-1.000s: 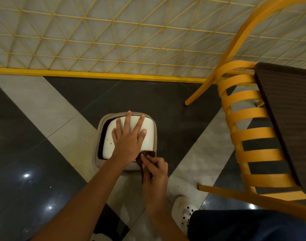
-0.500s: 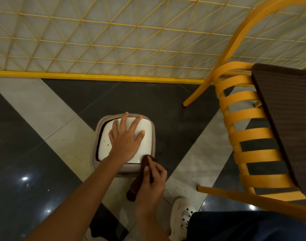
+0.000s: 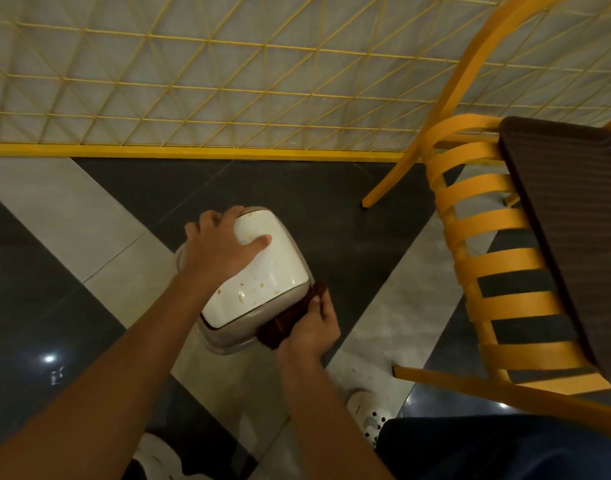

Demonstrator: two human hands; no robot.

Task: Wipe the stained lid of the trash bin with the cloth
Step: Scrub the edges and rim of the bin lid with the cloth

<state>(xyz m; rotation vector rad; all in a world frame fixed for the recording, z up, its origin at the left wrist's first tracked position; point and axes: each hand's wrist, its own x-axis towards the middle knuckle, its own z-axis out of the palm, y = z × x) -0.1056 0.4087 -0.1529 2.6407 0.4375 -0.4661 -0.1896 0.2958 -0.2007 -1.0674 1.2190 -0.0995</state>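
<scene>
- Lower centre: a white shoe (image 3: 370, 407) on the tiled floor.
- Just above it, the right hand (image 3: 309, 329) has its fingers curled round a brown cloth (image 3: 282, 323), pressing it to the lower-right rim of the trash bin (image 3: 228, 339).
- Mid-frame: the white lid (image 3: 276, 268) is tilted, with yellowish stains (image 3: 243, 294) left of the cloth and apart from it.
- The left hand (image 3: 215, 249) grips the lid's upper-left edge, thumb on top.
- Right: a yellow chair (image 3: 487, 223).

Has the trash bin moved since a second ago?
Yes. The trash bin has turned counterclockwise: its sides, earlier square to the yellow rail, now run slanted to it.
</scene>
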